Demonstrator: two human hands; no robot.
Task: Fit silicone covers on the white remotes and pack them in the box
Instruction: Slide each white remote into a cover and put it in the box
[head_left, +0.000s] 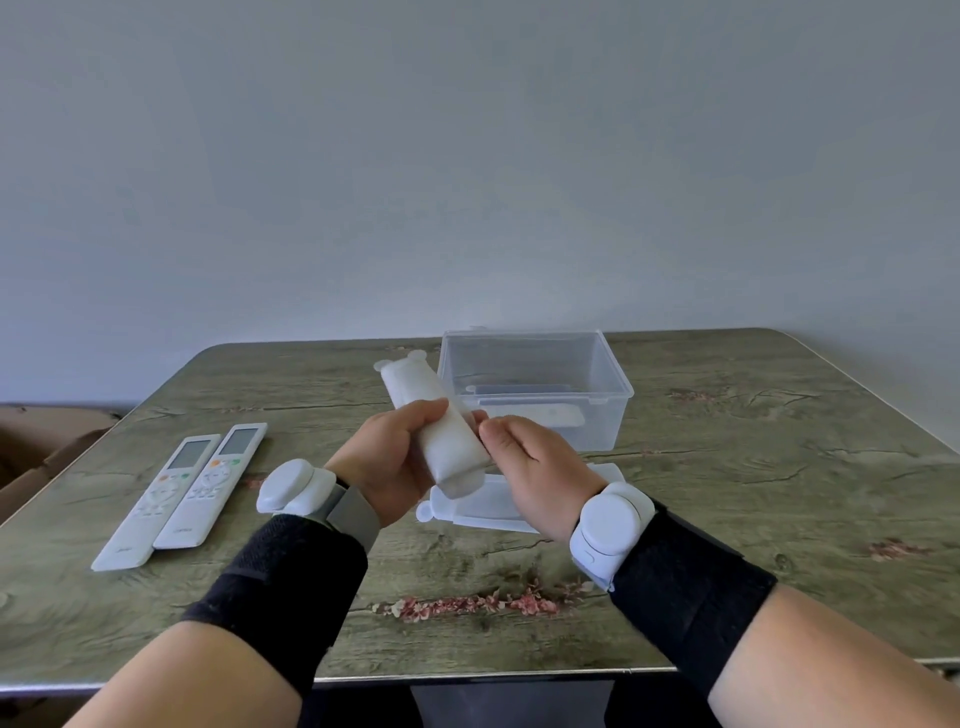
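A remote in a translucent silicone cover (439, 421) with two round ears at its far end is held tilted above the table's middle. My left hand (387, 462) grips its left side. My right hand (535, 473) holds its lower right edge with thumb and fingers. Two bare white remotes (182, 493) lie side by side at the left. Spare silicone covers (483, 506) lie flat under my hands. The clear plastic box (613, 389) stands behind, with a covered remote (540, 413) lying inside.
The wood-pattern table (753, 467) ends at a grey wall behind. A brown cardboard carton (36, 447) sits off the left edge. White trackers are strapped to both wrists over black sleeves.
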